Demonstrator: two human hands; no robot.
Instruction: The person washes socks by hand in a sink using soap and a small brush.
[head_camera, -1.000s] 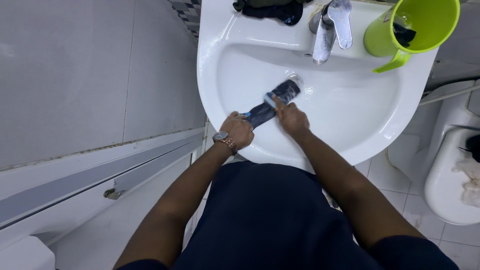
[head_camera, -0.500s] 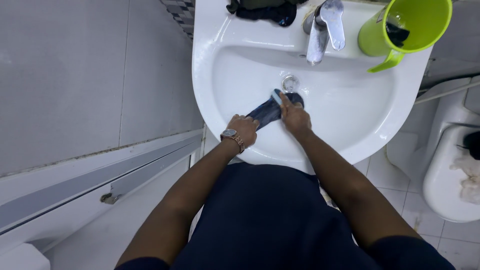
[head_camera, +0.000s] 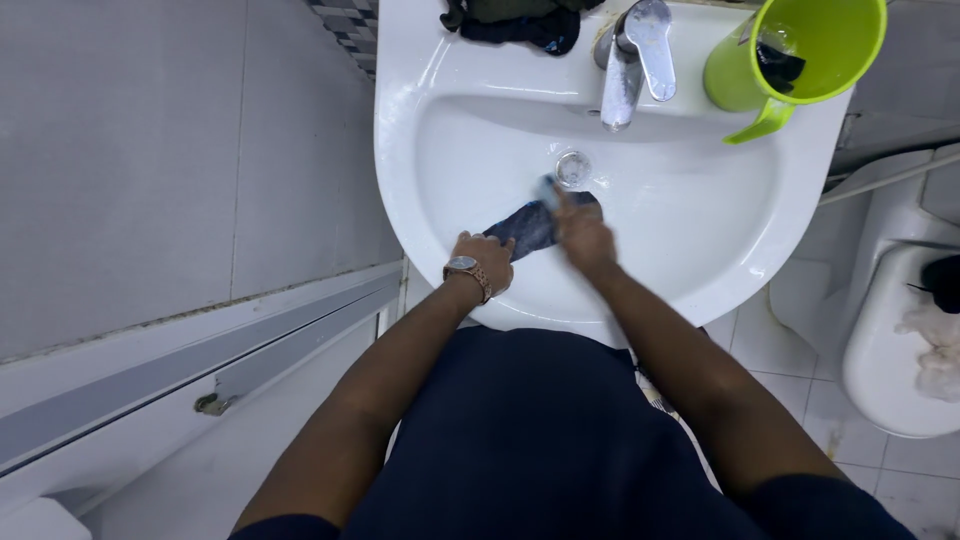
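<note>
Head view: a white basin (head_camera: 700, 270) seen from above, w/ a dark blue cloth strip (head_camera: 530, 226) lying on its near wall. The strip's long axis runs from about 8 o'clock to 2 o'clock, low end at the near rim, high end close to the drain (head_camera: 573, 168).

Left hand (head_camera: 485, 260), w/ a wristwatch (head_camera: 464, 270), sits at the 8 o'clock end; its grip is closed on that end of the strip, pinning it against the basin wall. Right hand (head_camera: 585, 235) is at the 2 o'clock end, fingers folded round a small blue-and-white brush (head_camera: 548, 188) pressed onto the cloth; the hand is motion-blurred, so the exact finger hold can't be told. Judged from this, the right hand is nearer the drain end, the left nearer the rim, and the strip lies stretched between the 2.

At 12 o'clock stands a chrome tap (head_camera: 630, 60); no running water is visible. At 1 o'clock, a green jug (head_camera: 795, 50) on the basin ledge, something dark inside. At 11 o'clock, a dark bundle of cloth (head_camera: 510, 20) on the ledge. At 3 o'clock, a white toilet (head_camera: 900, 340).
</note>
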